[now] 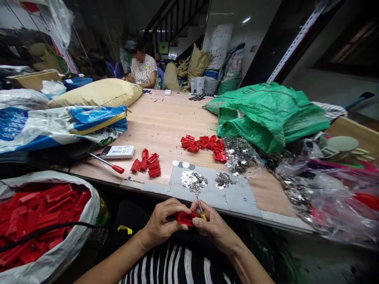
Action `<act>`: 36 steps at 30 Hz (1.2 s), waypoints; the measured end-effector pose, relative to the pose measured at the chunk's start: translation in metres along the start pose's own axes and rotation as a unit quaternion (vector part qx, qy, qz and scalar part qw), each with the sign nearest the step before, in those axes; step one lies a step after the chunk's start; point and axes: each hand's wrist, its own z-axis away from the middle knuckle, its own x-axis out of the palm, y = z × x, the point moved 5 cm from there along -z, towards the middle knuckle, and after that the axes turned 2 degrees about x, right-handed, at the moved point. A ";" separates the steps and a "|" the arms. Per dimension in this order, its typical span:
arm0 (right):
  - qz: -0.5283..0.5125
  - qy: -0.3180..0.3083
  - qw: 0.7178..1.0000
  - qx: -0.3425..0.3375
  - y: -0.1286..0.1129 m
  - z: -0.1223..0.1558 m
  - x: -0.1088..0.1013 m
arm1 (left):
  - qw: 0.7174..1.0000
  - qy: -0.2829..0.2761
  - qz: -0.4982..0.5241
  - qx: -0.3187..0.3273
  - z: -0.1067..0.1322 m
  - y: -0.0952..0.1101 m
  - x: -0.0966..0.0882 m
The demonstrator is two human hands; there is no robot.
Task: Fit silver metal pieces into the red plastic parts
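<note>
Both my hands meet over my lap, just below the table's near edge. My left hand [162, 221] is closed around a small red plastic part [185, 217]. My right hand [210, 223] pinches the same part and also grips a small yellow-handled tool [201, 210] whose metal tip points up. On the table ahead lie two heaps of tiny silver metal pieces [194, 180] on a grey sheet [233, 195]. A small group of red parts [148, 162] lies to the left and a larger group [204, 144] further back.
A white sack of red parts [38, 221] stands at my left. A red-handled screwdriver [108, 163] and a remote control [117, 151] lie on the wooden table [166, 122]. Filled sacks [62, 126] line the left, a green bag [266, 112] and clear bags the right. Another person [143, 69] sits at the far end.
</note>
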 end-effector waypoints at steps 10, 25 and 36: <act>0.462 0.170 0.865 -0.102 -0.053 -0.042 -0.024 | 0.962 0.193 0.081 -0.173 0.007 -0.033 -0.026; 0.723 0.174 0.664 -0.078 -0.048 -0.078 -0.016 | 0.970 0.210 -0.049 -0.110 0.004 -0.028 -0.042; 0.361 0.100 0.921 -0.103 -0.053 -0.060 -0.005 | 0.978 0.184 -0.051 -0.079 0.001 -0.027 -0.032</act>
